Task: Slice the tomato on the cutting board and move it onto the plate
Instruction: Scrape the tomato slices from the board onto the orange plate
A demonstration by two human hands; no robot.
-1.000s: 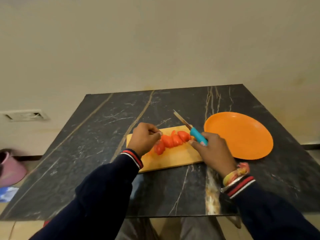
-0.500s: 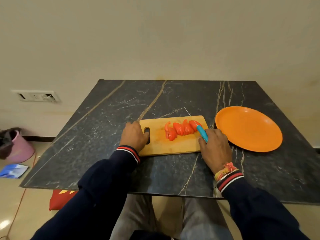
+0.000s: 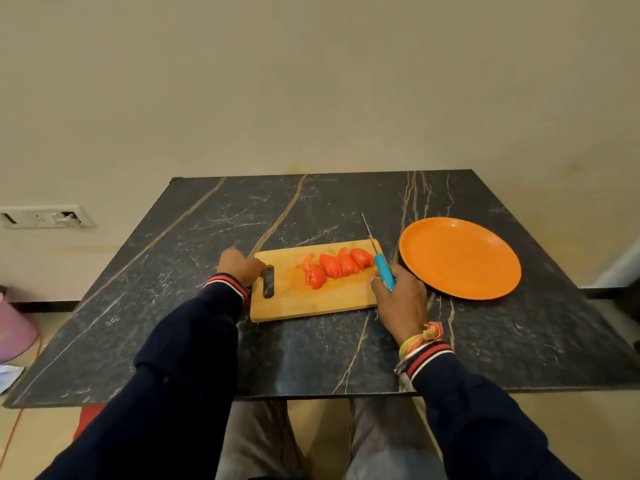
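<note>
Tomato [image 3: 334, 268] is sliced, pieces in a row mid cutting board [image 3: 311, 303]. Orange plate [image 3: 460, 258] sits just right of the board, with the knife [image 3: 379, 263] and right hand [image 3: 400, 303] between them. That hand grips the teal handle, blade pointing away. Left hand [image 3: 240, 266] curls on the board's slotted left end. Dark veined marble tabletop [image 3: 207, 306] against a beige wall [image 3: 311, 81]; wall socket [image 3: 45, 216] and pink bucket [image 3: 14, 330] at left.
</note>
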